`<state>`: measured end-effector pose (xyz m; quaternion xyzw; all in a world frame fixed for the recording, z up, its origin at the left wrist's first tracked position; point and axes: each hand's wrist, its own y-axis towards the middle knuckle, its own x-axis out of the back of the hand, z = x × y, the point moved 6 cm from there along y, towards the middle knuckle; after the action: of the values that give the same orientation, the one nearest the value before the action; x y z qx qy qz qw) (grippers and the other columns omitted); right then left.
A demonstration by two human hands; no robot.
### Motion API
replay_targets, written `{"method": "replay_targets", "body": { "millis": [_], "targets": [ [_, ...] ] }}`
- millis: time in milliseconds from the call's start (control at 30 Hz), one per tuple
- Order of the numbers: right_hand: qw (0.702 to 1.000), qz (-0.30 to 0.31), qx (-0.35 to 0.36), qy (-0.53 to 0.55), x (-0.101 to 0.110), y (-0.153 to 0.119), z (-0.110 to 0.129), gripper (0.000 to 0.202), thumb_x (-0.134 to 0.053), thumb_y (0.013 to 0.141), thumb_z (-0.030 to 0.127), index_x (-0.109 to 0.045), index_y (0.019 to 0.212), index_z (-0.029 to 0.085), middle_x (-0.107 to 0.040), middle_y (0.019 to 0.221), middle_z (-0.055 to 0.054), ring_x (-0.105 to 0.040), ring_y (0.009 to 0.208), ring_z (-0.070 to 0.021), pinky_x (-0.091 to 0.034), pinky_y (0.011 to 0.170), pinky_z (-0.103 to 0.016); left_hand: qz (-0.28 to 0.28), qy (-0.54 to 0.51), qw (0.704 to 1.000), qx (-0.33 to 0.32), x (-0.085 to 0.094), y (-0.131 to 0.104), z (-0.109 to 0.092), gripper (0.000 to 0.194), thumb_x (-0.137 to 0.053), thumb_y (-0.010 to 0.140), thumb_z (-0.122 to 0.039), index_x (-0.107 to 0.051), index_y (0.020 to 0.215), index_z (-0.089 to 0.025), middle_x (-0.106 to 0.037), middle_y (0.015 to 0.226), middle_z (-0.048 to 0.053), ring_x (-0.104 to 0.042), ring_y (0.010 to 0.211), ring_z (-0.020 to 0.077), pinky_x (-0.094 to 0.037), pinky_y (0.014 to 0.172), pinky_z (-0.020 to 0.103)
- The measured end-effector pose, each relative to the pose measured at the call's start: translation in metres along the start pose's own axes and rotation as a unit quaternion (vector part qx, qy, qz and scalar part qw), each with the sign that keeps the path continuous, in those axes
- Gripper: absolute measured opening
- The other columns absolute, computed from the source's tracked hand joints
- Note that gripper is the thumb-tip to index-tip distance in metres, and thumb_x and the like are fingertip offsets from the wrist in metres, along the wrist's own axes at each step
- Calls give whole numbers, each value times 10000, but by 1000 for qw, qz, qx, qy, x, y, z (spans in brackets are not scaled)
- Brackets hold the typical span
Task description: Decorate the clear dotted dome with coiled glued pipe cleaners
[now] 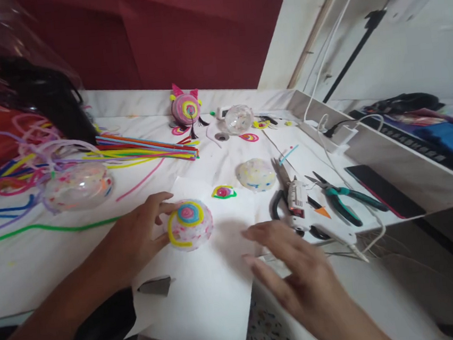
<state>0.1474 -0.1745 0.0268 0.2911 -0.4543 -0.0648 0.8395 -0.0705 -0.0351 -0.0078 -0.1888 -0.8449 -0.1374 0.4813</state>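
Note:
My left hand grips the left side of a clear half-ball standing on white paper. A coil of pink, blue and yellow pipe cleaner sits on the half-ball, and a yellow strand runs down its left side. To the right, my right hand hovers over the paper's edge with its fingers apart, holding nothing. Just behind the half-ball lies a small eye-shaped pipe-cleaner piece in green, yellow and pink. A second speckled clear half-ball rests farther back.
A glue gun, pliers and a phone lie on the right. Bundled pipe cleaners and another clear half-ball are on the left. Near the wall stand a pink eared ball figure and a clear ball.

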Motion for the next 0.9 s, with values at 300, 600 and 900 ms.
{"method": "replay_targets", "body": {
  "millis": [300,600,900],
  "targets": [
    [1000,-16,18,4,-77,43,48,181,-562,998,237,-699,967,122,-678,772,-76,-611,678,-222,-491,590,-340,19,-34,999,-20,-4,-3,4,581,-574,841,-541,-464,1340,-264,-722,1253,62,-699,949,247,-561,843,380],
    [998,-10,-36,54,-71,35,31,162,-523,988,115,-665,915,143,-658,878,-89,-600,813,-228,-532,699,-358,2,-25,1000,-18,-5,-2,6,567,-567,797,-437,-470,1329,-267,-724,1253,44,-696,909,241,-562,824,380],
    [987,-3,-86,135,-68,30,9,135,-533,981,126,-641,925,185,-677,1017,-98,-622,974,-234,-543,844,-372,-4,-41,999,-20,-5,-3,7,560,-600,817,-455,-462,1329,-277,-719,1261,54,-693,892,216,-564,816,363]
  ]
}}
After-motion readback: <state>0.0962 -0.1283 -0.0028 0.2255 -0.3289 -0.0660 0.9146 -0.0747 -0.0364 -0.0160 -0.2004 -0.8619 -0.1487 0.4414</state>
